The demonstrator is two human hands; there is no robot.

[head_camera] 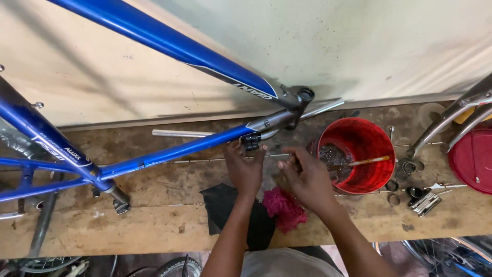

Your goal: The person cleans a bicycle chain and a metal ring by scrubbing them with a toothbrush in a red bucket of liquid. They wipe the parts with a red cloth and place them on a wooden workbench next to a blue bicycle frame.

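Note:
A blue bicycle frame [169, 41] stands upside down on a wooden workbench [128, 231], leaning on the pale wall. My left hand [245, 169] reaches up to a small black clamp [250, 140] on the frame's lower blue tube, fingers touching it. My right hand [305, 174] hovers beside it, fingers pinched together on something too small to make out. A crumpled pink rag [284, 208] and a black cloth [223, 205] lie under my wrists.
A red bucket [364, 136] of dark liquid with a stick in it stands to the right. Small metal rings and a multi-tool [425, 202] lie beyond it. A red lid [474, 159] and grey frame tubes [451, 118] sit far right. Wheels show below the bench edge.

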